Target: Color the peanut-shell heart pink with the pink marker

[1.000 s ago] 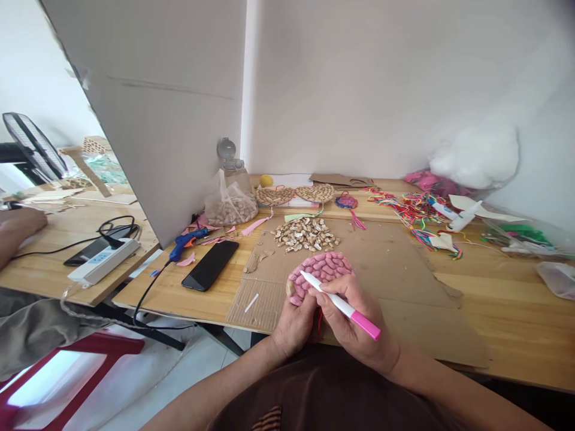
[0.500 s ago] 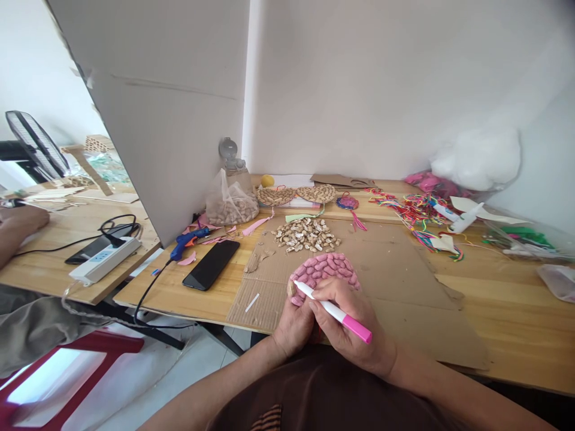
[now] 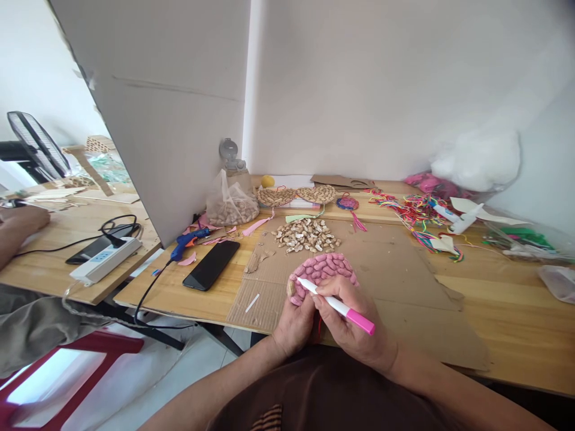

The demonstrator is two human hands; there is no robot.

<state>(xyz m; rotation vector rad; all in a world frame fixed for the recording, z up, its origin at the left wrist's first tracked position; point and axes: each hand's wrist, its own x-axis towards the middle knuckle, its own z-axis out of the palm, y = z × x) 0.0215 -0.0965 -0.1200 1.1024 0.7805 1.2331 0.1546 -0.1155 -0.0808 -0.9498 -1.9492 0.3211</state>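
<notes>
My left hand (image 3: 296, 323) grips the lower edge of a piece covered in peanut shells (image 3: 326, 266), held above the cardboard. Most of its shells are pink; one at the left edge is still tan. My right hand (image 3: 348, 317) is closed round a white marker (image 3: 335, 304) with a pink end, its tip at the pink shells near the left side. Just beyond lies a heap of loose peanut shells (image 3: 308, 234). The right hand covers the piece's lower right part, and the left fingers are mostly hidden beneath it.
A cardboard sheet (image 3: 404, 281) covers the tabletop. To the left are a black phone (image 3: 211, 266), a blue glue gun (image 3: 185, 244) and a bag of peanuts (image 3: 231, 203). Colourful threads (image 3: 420, 215) lie at right. A co-worker's hand (image 3: 24, 221) rests on the neighbouring table.
The marker tip has shifted slightly right and up over the pink shells, my right hand moving with it. The left hand stays nearly in place.
</notes>
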